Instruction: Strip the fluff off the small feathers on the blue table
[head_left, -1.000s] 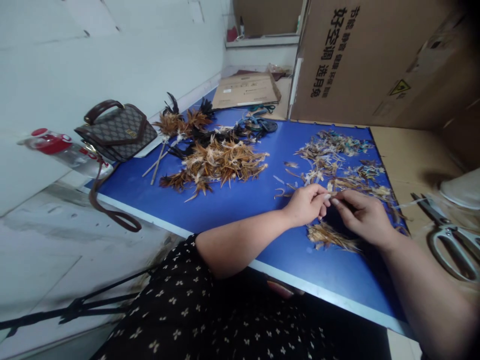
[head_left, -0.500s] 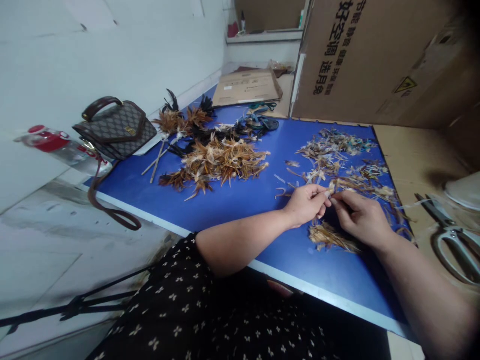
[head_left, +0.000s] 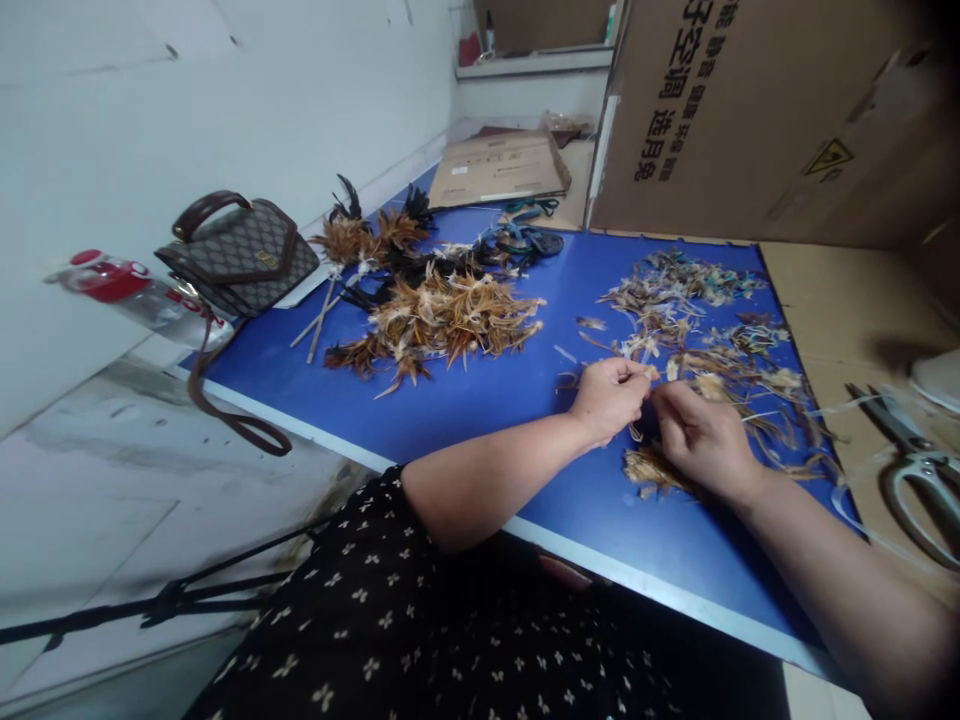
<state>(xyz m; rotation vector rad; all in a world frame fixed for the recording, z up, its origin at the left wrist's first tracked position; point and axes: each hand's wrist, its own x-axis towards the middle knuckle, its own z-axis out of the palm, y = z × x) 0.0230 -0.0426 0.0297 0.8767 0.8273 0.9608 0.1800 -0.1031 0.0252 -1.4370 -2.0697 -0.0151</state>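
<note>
My left hand [head_left: 611,400] is closed in a pinch above the blue table. Right beside it, my right hand [head_left: 701,432] is pinched too, with its fingertips nearly touching the left ones. Something small and pale shows at the left fingertips, too small to name; what the right fingers grip is hidden. A thin whitish strip [head_left: 847,404] runs from behind the right hand toward the scissors. Below the hands lies a bundle of tan feathers [head_left: 651,470], partly covered by the right hand. Loose mixed feathers [head_left: 675,290] are scattered just beyond.
A heap of brown feathers [head_left: 450,318] lies mid-table, with feather-topped sticks [head_left: 321,320] behind it. At left are a handbag [head_left: 247,255] and a bottle [head_left: 142,295]. Scissors [head_left: 919,475] rest on cardboard at right. A large cardboard box [head_left: 742,130] stands behind.
Both hands stay together and have shifted slightly, the right one now covering more of the tan feather bundle. The whitish strip shows more clearly beside the right hand. The view has moved slightly.
</note>
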